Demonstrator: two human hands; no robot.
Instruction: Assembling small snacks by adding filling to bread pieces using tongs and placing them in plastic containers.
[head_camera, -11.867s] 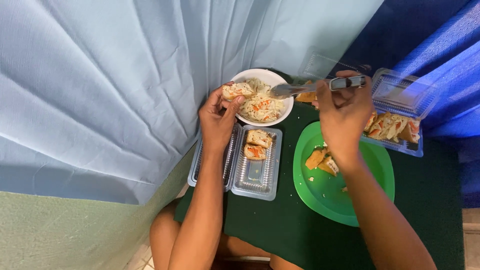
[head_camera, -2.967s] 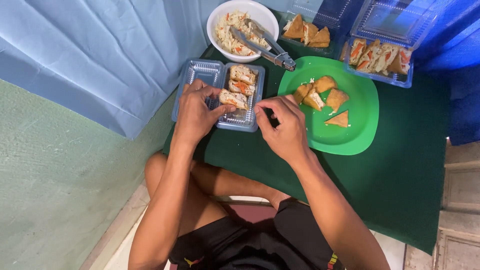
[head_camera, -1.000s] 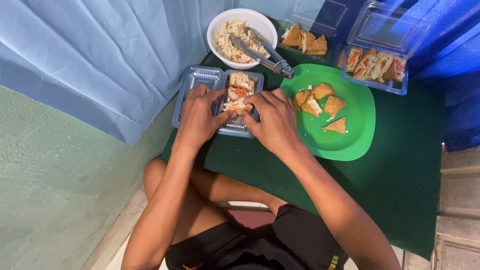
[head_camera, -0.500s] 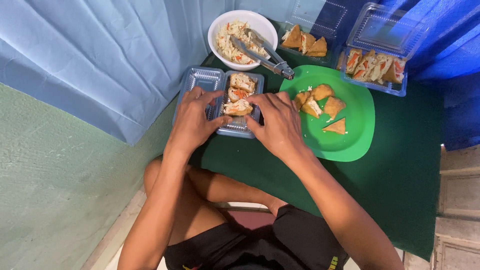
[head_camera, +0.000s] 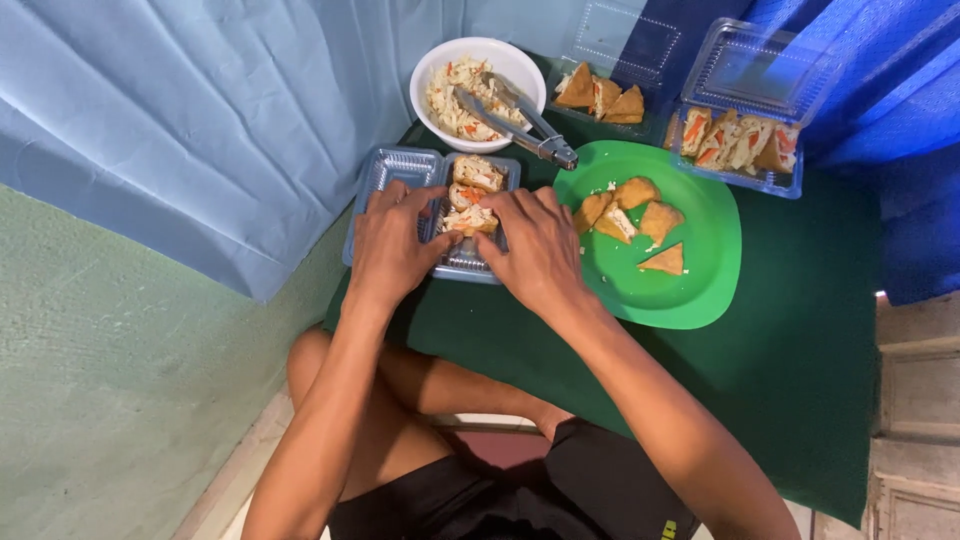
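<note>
Meanwhile, at frame centre, left hand (head_camera: 392, 240) and right hand (head_camera: 535, 245) pinch a stuffed piece (head_camera: 470, 218) over the clear tray (head_camera: 400, 170), fingers closed on it. Best seated w/ light, even pressure. Tight: green plate (head_camera: 700, 290) just right, bowl (head_camera: 430, 75) above; open counter (head_camera: 790, 400) lower right.

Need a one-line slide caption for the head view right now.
Both hands, left hand and right hand, press a stuffed piece into a clear tray beside a green plate.
</note>
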